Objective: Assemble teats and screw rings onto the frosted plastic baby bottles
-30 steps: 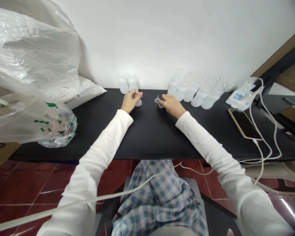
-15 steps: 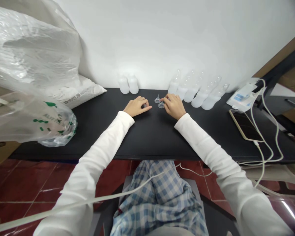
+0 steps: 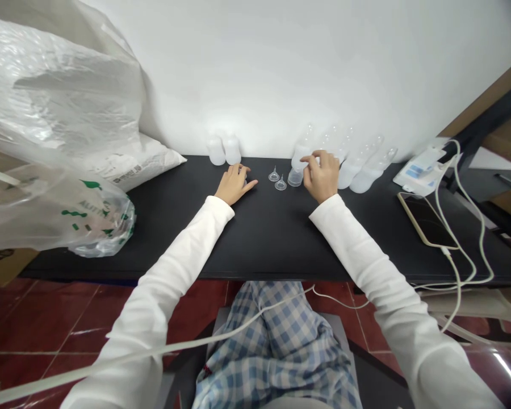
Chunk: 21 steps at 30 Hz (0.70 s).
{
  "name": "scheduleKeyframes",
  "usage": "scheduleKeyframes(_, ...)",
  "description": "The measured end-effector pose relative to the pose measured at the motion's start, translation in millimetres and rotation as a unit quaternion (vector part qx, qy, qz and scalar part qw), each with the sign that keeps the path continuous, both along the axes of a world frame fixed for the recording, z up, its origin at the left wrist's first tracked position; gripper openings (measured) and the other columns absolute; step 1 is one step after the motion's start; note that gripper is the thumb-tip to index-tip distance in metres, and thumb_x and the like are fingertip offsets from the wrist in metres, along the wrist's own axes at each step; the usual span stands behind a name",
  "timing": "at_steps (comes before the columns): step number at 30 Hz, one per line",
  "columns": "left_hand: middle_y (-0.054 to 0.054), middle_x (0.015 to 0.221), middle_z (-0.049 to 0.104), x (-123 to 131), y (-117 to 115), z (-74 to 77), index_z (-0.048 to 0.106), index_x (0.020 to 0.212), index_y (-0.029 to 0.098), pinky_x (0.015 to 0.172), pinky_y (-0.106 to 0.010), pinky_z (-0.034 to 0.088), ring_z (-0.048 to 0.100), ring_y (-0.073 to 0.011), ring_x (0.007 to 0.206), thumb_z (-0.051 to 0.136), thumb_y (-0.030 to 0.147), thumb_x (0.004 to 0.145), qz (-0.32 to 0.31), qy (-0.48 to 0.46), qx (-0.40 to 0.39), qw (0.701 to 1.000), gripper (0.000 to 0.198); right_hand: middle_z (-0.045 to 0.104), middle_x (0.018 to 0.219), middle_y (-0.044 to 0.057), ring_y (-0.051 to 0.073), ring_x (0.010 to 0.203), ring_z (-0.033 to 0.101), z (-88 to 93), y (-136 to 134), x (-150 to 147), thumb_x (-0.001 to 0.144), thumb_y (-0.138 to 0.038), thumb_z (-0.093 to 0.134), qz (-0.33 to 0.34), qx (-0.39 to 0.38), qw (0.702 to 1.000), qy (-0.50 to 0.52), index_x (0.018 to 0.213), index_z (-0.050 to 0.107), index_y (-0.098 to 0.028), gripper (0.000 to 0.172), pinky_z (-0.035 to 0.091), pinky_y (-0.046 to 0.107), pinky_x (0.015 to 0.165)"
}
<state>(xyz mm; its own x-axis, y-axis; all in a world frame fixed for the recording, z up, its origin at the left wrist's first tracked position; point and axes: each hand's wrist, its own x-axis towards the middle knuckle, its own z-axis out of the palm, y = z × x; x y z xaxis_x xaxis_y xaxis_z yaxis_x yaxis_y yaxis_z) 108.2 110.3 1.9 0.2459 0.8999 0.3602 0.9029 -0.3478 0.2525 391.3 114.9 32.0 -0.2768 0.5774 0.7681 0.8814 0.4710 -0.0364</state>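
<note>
My left hand (image 3: 233, 184) rests on the black table with its thumb stretched out and fingers bent; whether something lies under them I cannot tell. Just behind it stand two white, translucent bottles (image 3: 216, 150). Two clear bottle teats (image 3: 274, 175) lie on the tabletop between my hands, tips up. Beside them is a clear plastic cap (image 3: 295, 177), next to the fingertips of my right hand (image 3: 322, 173). That hand has thumb and index finger apart, with nothing visible between them. Behind it, several bottles with clear domed tops (image 3: 361, 165) line the wall, some partly hidden by the hand.
Large white plastic bags (image 3: 63, 96) and a printed clear bag (image 3: 97, 218) crowd the left side. On the right lie a phone (image 3: 428, 220) with a cable, and a white power strip (image 3: 419, 167). Another white cable (image 3: 221, 336) crosses above my lap.
My right hand has moved right from the teats to the bottles, and the clear cap now shows. One teat stands slightly nearer to me. My left hand has barely shifted.
</note>
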Motion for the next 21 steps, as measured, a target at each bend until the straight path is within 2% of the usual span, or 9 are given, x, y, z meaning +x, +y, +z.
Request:
scheduleKeyframes(3,-0.022,0.130,0.060,3.4,3.8,-0.1,0.057,0.128,0.011,0.100,-0.048,0.049,0.058,-0.0366,0.122,0.056,0.043,0.100,-0.005,-0.004,0.008,1.000,0.043,0.061,0.127,0.020,0.037,0.117,0.057,7.4,4.2,10.2,0.097,-0.019,0.038,-0.051,0.037,0.997,0.050,0.127,0.066,-0.018,0.041,0.044,0.058,0.096)
scheduleKeyframes(6,-0.020,0.130,0.061,7.6,8.2,1.1,0.057,0.126,0.011,0.100,-0.044,0.050,0.059,-0.0339,0.122,0.055,0.036,0.101,-0.024,-0.011,0.003,1.000,0.035,0.056,0.143,0.020,0.038,0.129,0.053,12.0,7.6,14.1,0.098,-0.019,0.036,-0.088,0.048,0.994,0.053,0.142,0.059,-0.018,0.050,0.041,0.061,0.104)
scheduleKeyframes(10,-0.018,0.131,0.061,13.6,15.2,1.5,0.057,0.125,0.012,0.102,-0.042,0.050,0.059,-0.0314,0.124,0.056,0.027,0.100,-0.030,-0.020,-0.005,0.999,0.030,0.049,0.154,0.023,0.041,0.140,0.045,13.6,9.2,12.9,0.100,-0.025,0.035,-0.125,-0.007,0.992,0.034,0.152,0.050,-0.018,0.055,0.037,0.066,0.107)
scheduleKeyframes(14,-0.018,0.131,0.063,18.3,22.4,1.1,0.057,0.125,0.012,0.104,-0.042,0.049,0.060,-0.0308,0.124,0.056,0.028,0.100,-0.027,-0.018,-0.001,0.999,0.030,0.042,0.161,0.021,0.040,0.145,0.040,15.1,9.8,14.5,0.099,-0.030,0.040,-0.149,-0.050,0.987,0.041,0.152,0.048,-0.020,0.054,0.033,0.068,0.111)
scheduleKeyframes(17,-0.017,0.132,0.064,20.2,24.2,2.4,0.058,0.126,0.012,0.109,-0.044,0.046,0.061,-0.0308,0.126,0.056,0.030,0.100,-0.024,-0.023,0.006,0.999,0.031,0.044,0.160,0.020,0.037,0.143,0.041,15.0,12.0,18.9,0.101,-0.035,0.038,-0.144,-0.046,0.987,0.056,0.145,0.051,-0.018,0.049,0.030,0.067,0.114)
scheduleKeyframes(21,-0.018,0.140,0.062,22.3,17.1,7.8,0.060,0.126,0.014,0.116,-0.046,0.041,0.056,-0.0311,0.135,0.054,0.032,0.101,-0.023,-0.033,0.029,0.999,0.031,0.058,0.137,0.021,0.037,0.130,0.050,11.0,15.9,24.8,0.102,-0.044,0.038,-0.134,-0.013,0.987,0.090,0.131,0.055,-0.016,0.043,0.036,0.064,0.109)
